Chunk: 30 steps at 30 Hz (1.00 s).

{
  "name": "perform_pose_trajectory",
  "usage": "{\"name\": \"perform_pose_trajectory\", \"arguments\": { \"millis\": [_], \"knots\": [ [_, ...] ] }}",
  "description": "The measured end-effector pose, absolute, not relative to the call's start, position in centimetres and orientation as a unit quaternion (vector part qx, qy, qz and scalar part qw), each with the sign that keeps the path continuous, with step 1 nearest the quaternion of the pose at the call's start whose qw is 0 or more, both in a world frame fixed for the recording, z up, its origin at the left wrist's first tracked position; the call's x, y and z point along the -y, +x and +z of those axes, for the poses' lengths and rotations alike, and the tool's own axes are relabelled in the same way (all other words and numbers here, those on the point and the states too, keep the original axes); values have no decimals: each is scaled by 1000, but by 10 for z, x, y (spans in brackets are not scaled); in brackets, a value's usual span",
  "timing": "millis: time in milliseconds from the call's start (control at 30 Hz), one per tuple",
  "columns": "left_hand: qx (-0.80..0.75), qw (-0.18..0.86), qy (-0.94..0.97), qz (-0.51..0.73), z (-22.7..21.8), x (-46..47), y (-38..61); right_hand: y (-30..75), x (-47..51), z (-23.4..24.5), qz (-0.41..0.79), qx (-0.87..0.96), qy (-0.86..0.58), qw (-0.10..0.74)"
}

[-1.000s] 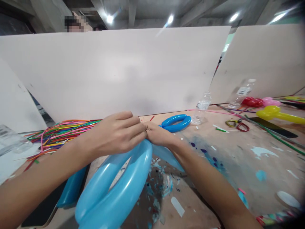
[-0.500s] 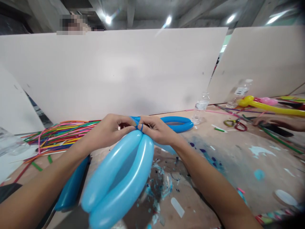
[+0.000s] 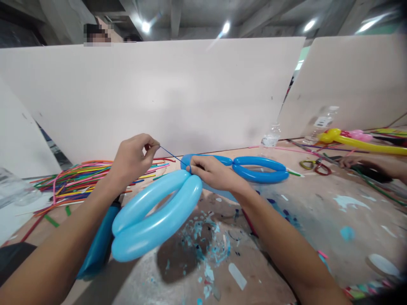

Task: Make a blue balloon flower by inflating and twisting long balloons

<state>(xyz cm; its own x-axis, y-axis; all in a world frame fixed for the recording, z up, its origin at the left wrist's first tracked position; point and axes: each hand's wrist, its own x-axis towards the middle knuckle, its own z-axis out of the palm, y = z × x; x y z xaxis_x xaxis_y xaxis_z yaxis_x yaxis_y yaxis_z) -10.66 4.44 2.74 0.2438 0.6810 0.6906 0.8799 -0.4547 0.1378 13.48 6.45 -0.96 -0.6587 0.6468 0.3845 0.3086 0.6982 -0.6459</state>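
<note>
A light blue balloon loop (image 3: 152, 220) hangs above the table in front of me. My right hand (image 3: 213, 171) pinches its joined end, where it meets a darker blue balloon loop (image 3: 259, 170). My left hand (image 3: 132, 159) is raised to the left, fingers pinched on a thin stretched blue balloon tail (image 3: 173, 155) that runs to the joint.
Several uninflated coloured balloons (image 3: 79, 178) lie at the left. Balloon scraps (image 3: 206, 241) litter the wooden table (image 3: 318, 220). Water bottles (image 3: 269, 140), scissors (image 3: 314, 166) and a yellow balloon (image 3: 359, 143) sit at the right, where another person's hand (image 3: 375, 163) rests. White partitions (image 3: 159, 93) stand behind.
My left hand has moved up and left, pulling the thin blue tail taut. The light blue loop has lifted and swung flatter, and the darker loop has shifted right.
</note>
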Motion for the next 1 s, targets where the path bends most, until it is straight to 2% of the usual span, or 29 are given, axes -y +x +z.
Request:
{"name": "perform_pose_trajectory", "arguments": {
  "millis": [200,400,567,767,867,933,1000],
  "knots": [
    [534,113,-755,-363,13,-54,-113,137,-67,-9,300,876,-266,269],
    [562,40,-720,-405,10,-49,-100,144,-68,-7,360,876,-224,228],
    [577,30,-701,-418,3,-50,-103,144,-76,-11,313,884,-249,242],
    [594,21,-673,-440,-3,-55,-122,144,-79,-14,329,880,-253,232],
    [588,4,-677,-443,-8,-55,-116,137,-72,-15,264,889,-267,261],
    [559,-65,-696,-446,-13,-54,-103,132,-68,-14,205,886,-282,305],
    [510,-195,-714,-439,-16,-49,-89,131,-64,-13,145,883,-285,343]
  ]
}}
